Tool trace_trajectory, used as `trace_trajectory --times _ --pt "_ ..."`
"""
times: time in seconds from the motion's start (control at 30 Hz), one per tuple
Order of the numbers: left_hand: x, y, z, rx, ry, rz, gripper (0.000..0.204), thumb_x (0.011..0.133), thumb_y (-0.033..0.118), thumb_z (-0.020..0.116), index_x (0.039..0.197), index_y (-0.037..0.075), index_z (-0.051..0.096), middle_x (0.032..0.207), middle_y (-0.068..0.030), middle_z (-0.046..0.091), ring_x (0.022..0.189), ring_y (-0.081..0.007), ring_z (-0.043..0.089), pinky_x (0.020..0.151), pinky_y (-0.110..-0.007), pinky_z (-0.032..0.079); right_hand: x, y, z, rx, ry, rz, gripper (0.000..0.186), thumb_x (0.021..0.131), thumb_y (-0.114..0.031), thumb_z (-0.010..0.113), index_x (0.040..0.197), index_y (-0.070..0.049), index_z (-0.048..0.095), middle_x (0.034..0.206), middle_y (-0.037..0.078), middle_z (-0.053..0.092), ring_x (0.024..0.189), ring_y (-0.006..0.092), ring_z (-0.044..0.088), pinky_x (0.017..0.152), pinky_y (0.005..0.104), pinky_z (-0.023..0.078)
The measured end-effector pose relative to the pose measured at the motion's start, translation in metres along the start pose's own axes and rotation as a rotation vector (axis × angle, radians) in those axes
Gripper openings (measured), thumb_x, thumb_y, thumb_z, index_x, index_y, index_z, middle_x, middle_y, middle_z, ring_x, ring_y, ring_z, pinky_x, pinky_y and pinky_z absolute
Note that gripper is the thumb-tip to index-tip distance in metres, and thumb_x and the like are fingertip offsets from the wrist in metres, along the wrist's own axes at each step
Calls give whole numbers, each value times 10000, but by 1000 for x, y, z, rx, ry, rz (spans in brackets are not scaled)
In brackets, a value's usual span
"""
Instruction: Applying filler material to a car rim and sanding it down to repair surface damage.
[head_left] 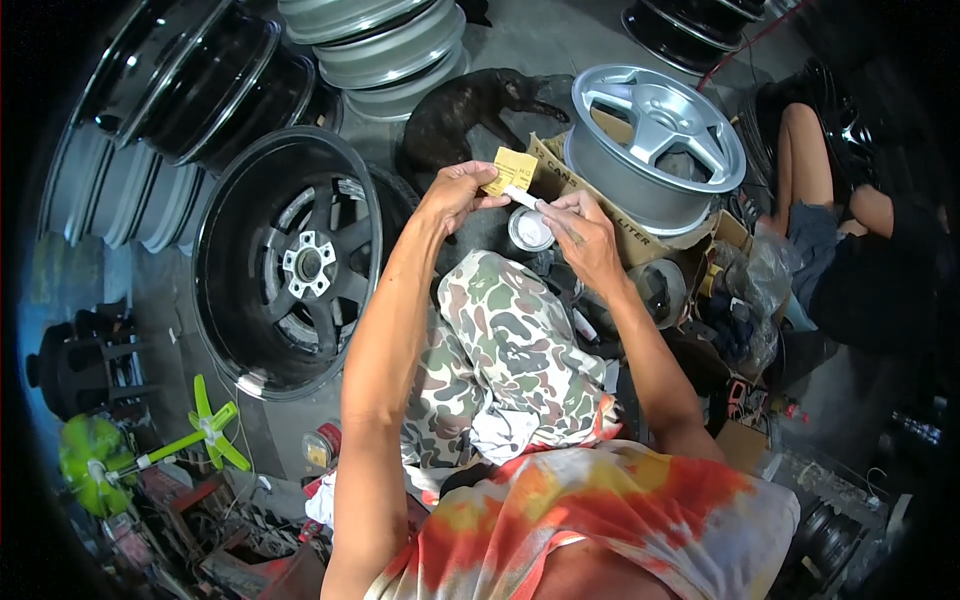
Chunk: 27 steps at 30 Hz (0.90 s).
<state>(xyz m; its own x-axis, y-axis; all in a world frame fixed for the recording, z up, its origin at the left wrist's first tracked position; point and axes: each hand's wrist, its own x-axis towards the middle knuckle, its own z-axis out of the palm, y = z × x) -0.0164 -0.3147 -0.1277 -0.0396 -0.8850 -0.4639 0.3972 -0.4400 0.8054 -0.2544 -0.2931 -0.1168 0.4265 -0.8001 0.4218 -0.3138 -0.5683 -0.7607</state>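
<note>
Between the thumb and fingers of my left hand (458,198) is a small yellow card (515,163), held up over my knees. My right hand (590,240) grips a slim white stick-like thing (521,196), perhaps a small tube. Its tip meets or nearly meets the card's lower edge; I cannot tell which. Just below both hands stands an open round tin (531,230) with pale stuff inside. To the right, a silver five-spoke wheel rim (655,130) rests on a cardboard box (640,245).
A large black wheel rim (300,265) leans at my left. Stacked rims (395,45) stand behind, with a dark-furred animal (455,115) lying beside them. Another person's bare leg (806,155) is at the right. A green fan (207,430) stands at lower left.
</note>
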Motion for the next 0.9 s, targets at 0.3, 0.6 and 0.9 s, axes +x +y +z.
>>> trace_trajectory --times 0.3,0.6,0.9 --pt "-2 11 -8 -1 105 105 199 957 107 599 1101 -25 634 1048 -171 701 915 -239 713 743 -325 618 -34 50 -21 68 -69 285 157 942 -82 617 1045 8 694 854 103 645 731 203 653 687 304 506" --pt "-75 32 -6 -55 163 230 256 933 205 661 1120 31 676 1024 -65 713 923 -147 678 789 -298 538 -192 155 24 295 -85 1058 270 986 -237 474 1077 -8 585 958 153 702 833 252 685 770 358 541" --pt "-272 40 -28 149 466 530 162 936 163 665 1013 25 701 894 5 683 795 -64 611 718 -237 476 -218 230 7 -14 -175 715 288 969 -259 501 1022 4 604 950 185 614 891 310 572 859 404 439"
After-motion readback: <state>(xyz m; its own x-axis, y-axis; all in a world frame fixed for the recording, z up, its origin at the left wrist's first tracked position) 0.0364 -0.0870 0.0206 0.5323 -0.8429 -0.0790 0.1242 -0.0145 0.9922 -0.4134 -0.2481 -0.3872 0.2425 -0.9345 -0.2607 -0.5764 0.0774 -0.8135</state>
